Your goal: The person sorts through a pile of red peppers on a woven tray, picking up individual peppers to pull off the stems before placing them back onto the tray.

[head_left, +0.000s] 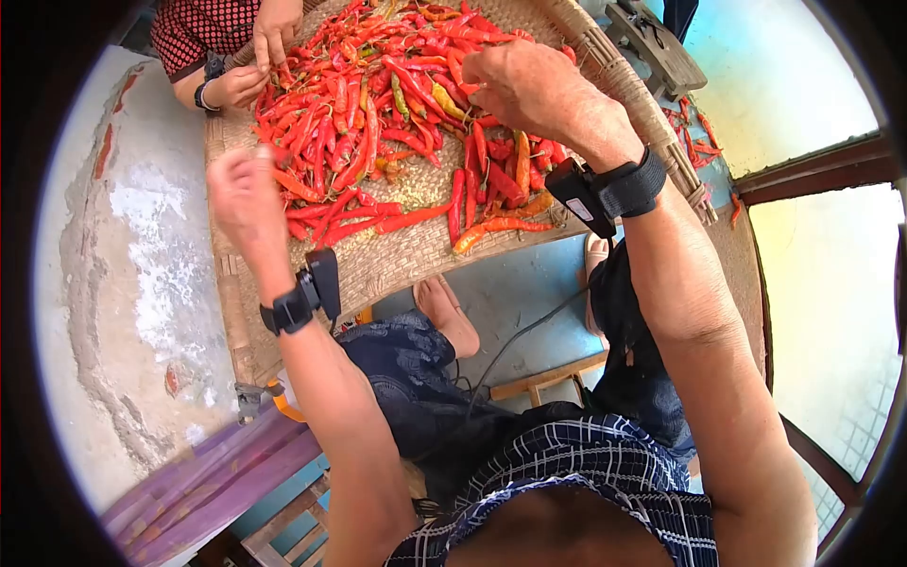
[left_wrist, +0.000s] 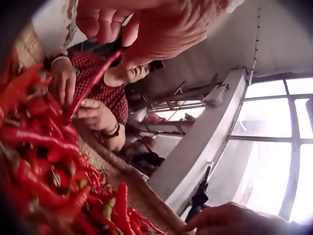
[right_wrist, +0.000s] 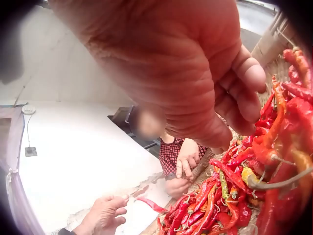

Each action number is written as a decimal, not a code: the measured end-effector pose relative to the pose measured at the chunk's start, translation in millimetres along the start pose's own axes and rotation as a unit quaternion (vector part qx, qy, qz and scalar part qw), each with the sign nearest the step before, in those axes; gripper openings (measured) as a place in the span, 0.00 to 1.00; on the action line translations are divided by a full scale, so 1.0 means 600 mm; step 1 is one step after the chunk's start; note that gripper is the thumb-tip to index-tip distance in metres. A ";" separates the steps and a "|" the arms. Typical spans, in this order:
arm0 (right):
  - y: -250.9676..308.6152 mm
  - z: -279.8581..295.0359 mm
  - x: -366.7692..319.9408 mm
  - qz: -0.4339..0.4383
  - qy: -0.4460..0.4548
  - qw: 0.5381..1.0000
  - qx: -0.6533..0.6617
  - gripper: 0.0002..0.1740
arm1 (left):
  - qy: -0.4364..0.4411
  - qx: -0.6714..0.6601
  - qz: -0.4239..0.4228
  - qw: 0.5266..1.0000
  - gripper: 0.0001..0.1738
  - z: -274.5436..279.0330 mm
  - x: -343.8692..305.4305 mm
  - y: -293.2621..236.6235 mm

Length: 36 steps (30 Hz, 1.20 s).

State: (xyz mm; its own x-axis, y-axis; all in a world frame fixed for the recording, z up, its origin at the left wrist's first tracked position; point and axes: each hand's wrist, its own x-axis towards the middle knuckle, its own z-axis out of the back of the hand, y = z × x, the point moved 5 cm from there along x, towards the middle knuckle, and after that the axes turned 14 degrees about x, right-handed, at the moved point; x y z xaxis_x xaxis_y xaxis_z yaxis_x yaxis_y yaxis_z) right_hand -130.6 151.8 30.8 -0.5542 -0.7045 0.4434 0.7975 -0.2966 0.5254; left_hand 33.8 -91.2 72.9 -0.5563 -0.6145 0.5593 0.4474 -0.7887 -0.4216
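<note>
Red chili peppers, a few of them green or orange, lie heaped on a woven tray. My left hand is raised over the tray's left side. The left wrist view shows one long red pepper pinched at its end by my left hand; it slants down toward the heap. Over the right part of the heap is my right hand, palm down. In the right wrist view my right hand has loosely bent fingers with no pepper visible in them; part of its grip side is hidden.
Across the tray, another person's hands are at the heap's left edge. A wooden bench stands beyond the tray's right rim, with loose peppers on the floor nearby. A worn wall runs along the left.
</note>
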 end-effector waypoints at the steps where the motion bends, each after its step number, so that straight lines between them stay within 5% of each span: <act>1: -0.001 -0.001 0.000 -0.008 0.011 1.000 -0.001 0.09 | 0.145 -0.051 -0.047 0.987 0.10 -0.018 -0.016 -0.024; 2: -0.002 -0.002 -0.001 -0.017 0.023 1.000 -0.003 0.09 | 0.286 -0.101 -0.092 0.948 0.09 -0.036 -0.042 -0.050; 4: 0.000 0.001 0.000 -0.019 0.028 0.999 -0.005 0.09 | 0.422 -0.062 -0.189 0.885 0.09 -0.068 -0.100 -0.085; 6: 0.003 0.002 0.000 -0.021 0.033 0.999 -0.005 0.09 | 0.399 -0.022 -0.287 0.870 0.09 -0.088 -0.135 -0.095; 13: 0.003 0.000 0.001 -0.030 0.030 0.999 -0.009 0.09 | 0.438 0.042 -0.324 0.837 0.08 -0.103 -0.141 -0.089; 19: -0.003 0.005 -0.003 -0.016 0.016 1.000 -0.007 0.07 | 0.454 -0.014 -0.272 0.849 0.07 -0.094 -0.126 -0.098; 21: -0.006 0.004 -0.004 -0.023 0.027 0.999 -0.016 0.08 | 0.478 -0.085 -0.081 0.871 0.06 -0.091 -0.102 -0.077; 23: -0.006 0.005 -0.004 -0.029 0.040 0.998 -0.027 0.11 | 0.364 -0.135 -0.040 0.921 0.10 -0.079 -0.064 -0.046; 25: -0.005 0.005 -0.005 -0.032 0.046 0.998 -0.027 0.10 | 0.120 -0.135 0.000 0.983 0.11 -0.055 -0.029 -0.024; 29: -0.009 0.001 -0.004 -0.036 0.045 0.998 -0.028 0.10 | -0.027 0.076 -0.087 0.993 0.12 -0.023 -0.037 -0.052; 31: 0.000 0.002 -0.005 -0.022 0.038 0.999 -0.014 0.08 | 0.311 -0.053 -0.102 0.944 0.13 -0.085 -0.086 -0.089; 36: 0.010 0.001 -0.002 -0.054 0.057 0.997 -0.009 0.10 | 0.405 0.020 -0.239 0.882 0.12 -0.138 -0.166 -0.153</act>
State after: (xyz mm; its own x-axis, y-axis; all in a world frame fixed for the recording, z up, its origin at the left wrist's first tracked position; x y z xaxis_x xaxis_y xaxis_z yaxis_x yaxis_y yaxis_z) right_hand -125.4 151.2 33.7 -0.6070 -0.7360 0.2998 0.7397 -0.3855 0.5515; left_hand -9.9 41.0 -3.6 -0.9988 -0.0350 -0.0344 0.0423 -0.9694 -0.2417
